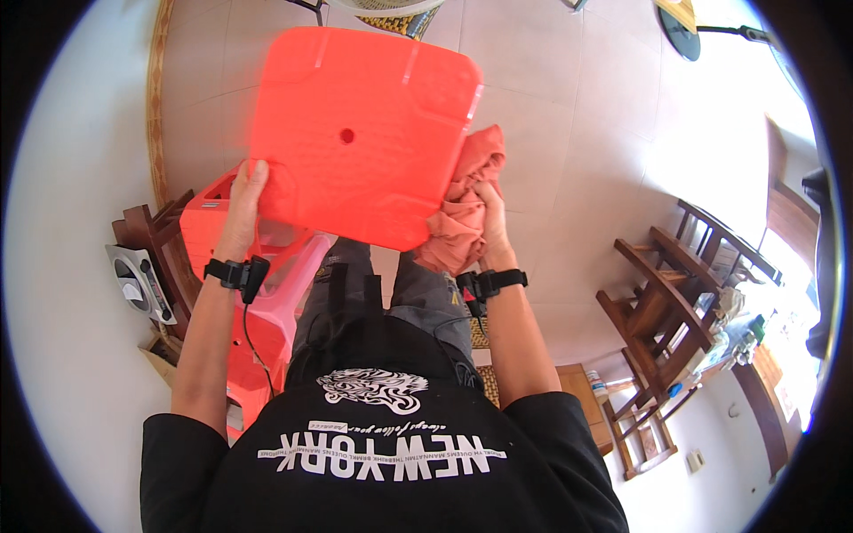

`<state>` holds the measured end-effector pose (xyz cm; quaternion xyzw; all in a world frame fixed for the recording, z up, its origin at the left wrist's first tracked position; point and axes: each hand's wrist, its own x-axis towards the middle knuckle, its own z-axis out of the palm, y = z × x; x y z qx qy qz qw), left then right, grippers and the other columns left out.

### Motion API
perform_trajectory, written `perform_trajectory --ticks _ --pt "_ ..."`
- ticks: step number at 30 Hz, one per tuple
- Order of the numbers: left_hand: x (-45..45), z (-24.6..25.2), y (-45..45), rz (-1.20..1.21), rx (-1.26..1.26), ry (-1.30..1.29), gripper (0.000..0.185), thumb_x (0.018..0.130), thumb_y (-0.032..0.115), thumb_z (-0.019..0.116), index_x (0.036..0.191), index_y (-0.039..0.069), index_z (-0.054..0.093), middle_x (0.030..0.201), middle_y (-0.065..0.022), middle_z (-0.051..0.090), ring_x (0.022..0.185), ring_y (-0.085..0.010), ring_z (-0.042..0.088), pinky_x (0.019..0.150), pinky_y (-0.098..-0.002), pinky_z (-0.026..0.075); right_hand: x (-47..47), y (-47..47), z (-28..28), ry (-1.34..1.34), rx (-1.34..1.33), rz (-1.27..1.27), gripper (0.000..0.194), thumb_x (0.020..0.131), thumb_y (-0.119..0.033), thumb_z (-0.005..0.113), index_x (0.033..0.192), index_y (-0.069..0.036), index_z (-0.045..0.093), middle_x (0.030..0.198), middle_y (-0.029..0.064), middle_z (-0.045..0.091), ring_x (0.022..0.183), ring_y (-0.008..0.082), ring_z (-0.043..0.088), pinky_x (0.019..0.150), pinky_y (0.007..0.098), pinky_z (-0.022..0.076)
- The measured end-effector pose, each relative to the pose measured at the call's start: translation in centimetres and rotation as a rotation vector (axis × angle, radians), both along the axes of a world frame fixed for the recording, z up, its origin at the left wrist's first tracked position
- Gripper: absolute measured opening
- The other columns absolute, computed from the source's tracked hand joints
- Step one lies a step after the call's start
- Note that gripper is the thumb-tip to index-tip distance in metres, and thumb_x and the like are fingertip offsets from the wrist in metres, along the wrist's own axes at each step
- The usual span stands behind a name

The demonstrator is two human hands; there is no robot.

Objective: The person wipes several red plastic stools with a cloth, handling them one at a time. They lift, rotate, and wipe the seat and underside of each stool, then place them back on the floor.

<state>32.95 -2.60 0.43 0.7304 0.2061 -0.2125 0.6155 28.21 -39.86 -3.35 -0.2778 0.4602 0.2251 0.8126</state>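
A red plastic stool (360, 133) with a square seat and a small round hole in its middle is held up in front of me, seat towards the camera. My left hand (250, 193) grips its near left corner, thumb on top and fingers hidden beneath. Bunched in my right hand (492, 216) is a salmon-coloured cloth (463, 213), which lies against the stool's right edge. Whether that hand also bears on the stool is hidden by the cloth. The stool's left edge is blurred.
More red and pink plastic stools (213, 226) stand at my left, beside a dark wooden chair (156, 233) and a scale-like device (138, 283). Dark wooden chairs (660, 300) stand at the right. A fan base (678, 33) is at the upper right.
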Motion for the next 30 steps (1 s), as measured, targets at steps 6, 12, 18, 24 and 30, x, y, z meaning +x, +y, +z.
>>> perform_trajectory --ticks 6,12,18,24,30 --pt "-0.6 1.4 -9.3 -0.023 -0.184 -0.036 0.073 0.099 0.044 0.057 0.148 -0.004 0.033 0.146 -0.0145 0.046 0.134 -0.0211 0.043 0.113 -0.0346 0.032 0.3 -9.3 3.2 -0.135 -0.125 -0.001 0.027 0.09 -0.026 0.059 0.106 -0.005 0.061 0.1 0.0119 0.067 0.089 0.0263 0.067 0.081 0.0384 0.0562" --pt "-1.7 4.2 -13.0 -0.12 -0.223 0.054 0.077 0.097 0.047 0.059 0.147 -0.005 0.034 0.142 -0.0183 0.049 0.133 -0.0234 0.045 0.112 -0.0362 0.034 2.0 -12.4 7.0 -0.199 -0.311 0.036 0.025 0.092 -0.026 0.061 0.109 -0.007 0.058 0.104 0.01 0.066 0.092 0.0258 0.066 0.084 0.0418 0.0564" --pt "0.8 2.1 -11.7 -0.133 -0.141 0.017 0.067 0.1 0.053 0.049 0.129 -0.008 0.055 0.123 -0.0161 0.064 0.112 -0.0212 0.061 0.098 -0.0334 0.046 1.8 -13.4 5.2 -0.176 -0.326 0.1 0.034 0.093 -0.03 0.064 0.116 -0.008 0.055 0.112 0.0106 0.064 0.099 0.0279 0.065 0.086 0.0446 0.0556" --pt "1.7 -0.3 -13.3 -0.055 -0.107 0.104 0.076 0.098 0.061 0.047 0.124 -0.009 0.06 0.118 -0.0175 0.068 0.105 -0.0223 0.067 0.091 -0.0329 0.05 1.7 -15.3 1.6 -0.262 -0.183 0.132 0.045 0.094 -0.036 0.061 0.127 -0.007 0.051 0.121 0.0121 0.061 0.106 0.0326 0.062 0.093 0.0484 0.0526" --pt "1.9 0.5 -13.8 0.033 -0.219 0.16 0.08 0.095 0.066 0.046 0.121 -0.009 0.062 0.115 -0.0189 0.068 0.103 -0.0251 0.068 0.089 -0.0346 0.051 1.7 -15.3 1.5 -0.322 -0.181 0.112 0.035 0.093 -0.029 0.058 0.12 -0.006 0.054 0.113 0.0095 0.064 0.102 0.0287 0.062 0.09 0.0442 0.053"
